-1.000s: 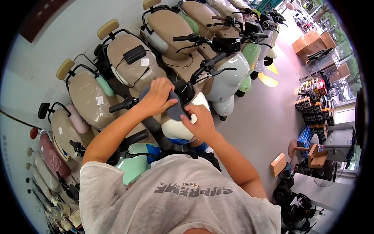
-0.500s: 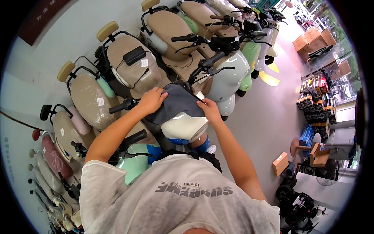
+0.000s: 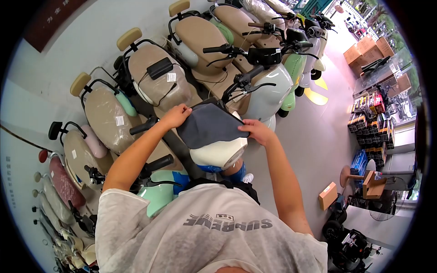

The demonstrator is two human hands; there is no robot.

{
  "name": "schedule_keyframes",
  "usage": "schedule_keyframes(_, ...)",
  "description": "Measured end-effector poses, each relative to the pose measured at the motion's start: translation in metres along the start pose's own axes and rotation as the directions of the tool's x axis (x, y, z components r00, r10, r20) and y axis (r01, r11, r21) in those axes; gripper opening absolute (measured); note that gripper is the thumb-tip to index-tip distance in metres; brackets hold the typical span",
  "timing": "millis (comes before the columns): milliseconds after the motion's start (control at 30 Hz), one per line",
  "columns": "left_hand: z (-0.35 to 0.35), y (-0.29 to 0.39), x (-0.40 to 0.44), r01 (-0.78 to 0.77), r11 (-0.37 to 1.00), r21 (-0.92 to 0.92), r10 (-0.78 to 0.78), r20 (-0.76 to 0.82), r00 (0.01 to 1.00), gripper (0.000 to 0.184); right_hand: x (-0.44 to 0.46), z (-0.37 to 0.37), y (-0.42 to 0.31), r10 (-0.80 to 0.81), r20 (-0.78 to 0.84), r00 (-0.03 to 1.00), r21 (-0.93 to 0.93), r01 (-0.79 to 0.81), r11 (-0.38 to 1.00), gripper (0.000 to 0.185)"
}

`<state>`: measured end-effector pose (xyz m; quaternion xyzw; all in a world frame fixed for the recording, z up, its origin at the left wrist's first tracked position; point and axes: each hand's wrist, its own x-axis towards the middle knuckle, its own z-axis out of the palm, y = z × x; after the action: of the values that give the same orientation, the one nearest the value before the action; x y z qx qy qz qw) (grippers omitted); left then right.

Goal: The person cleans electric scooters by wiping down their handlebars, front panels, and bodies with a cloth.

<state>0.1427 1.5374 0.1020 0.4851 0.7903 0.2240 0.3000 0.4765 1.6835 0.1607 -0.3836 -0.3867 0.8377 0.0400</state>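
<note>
A dark grey cloth [image 3: 210,126] is spread between my two hands, over the upper front of a cream scooter [image 3: 221,154]. My left hand [image 3: 176,115] pinches its upper left edge, fingers closed. At the right corner, my right hand [image 3: 257,131] grips the cloth between thumb and fingers. The cloth hides the middle of the scooter's handlebar; a black left grip [image 3: 144,125] and a right grip [image 3: 251,73] stick out on either side.
Scooters with beige seats [image 3: 109,119] stand in a row along the wall. A mint scooter [image 3: 160,193] is close on my left. On the right are a small cardboard box [image 3: 327,196], stacked boxes [image 3: 371,118] and grey floor [image 3: 291,159].
The cloth was folded and bunched a second ago; now it is opened out flat and wide. My hands have moved apart, the right one outward to the right.
</note>
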Motion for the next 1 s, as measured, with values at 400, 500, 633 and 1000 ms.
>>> schedule_keyframes(400, -0.064, 0.071, -0.078, -0.111, 0.981, -0.16, 0.062, -0.284, 0.957, 0.024, -0.021, -0.004, -0.024, -0.564, -0.12, 0.817, -0.538, 0.424, 0.729, 0.017)
schedule_keyframes(500, -0.057, 0.059, -0.082, -0.121, 0.986, -0.114, 0.076, -0.338, 0.938, 0.024, 0.028, 0.008, -0.057, -0.793, 0.008, 0.609, -0.753, 0.526, 0.396, 0.021)
schedule_keyframes(633, -0.044, 0.038, -0.073, -0.034, 0.999, 0.017, 0.038, -0.348, 0.937, 0.025, 0.075, 0.047, -0.096, -0.872, 0.084, 0.482, -0.96, 0.272, 0.058, 0.025)
schedule_keyframes(1000, 0.022, 0.093, -0.049, -0.261, 0.864, 0.431, 0.372, -0.197, 0.907, 0.068, 0.067, 0.047, 0.018, -0.912, 0.169, 0.373, -0.946, 0.322, -0.043, 0.037)
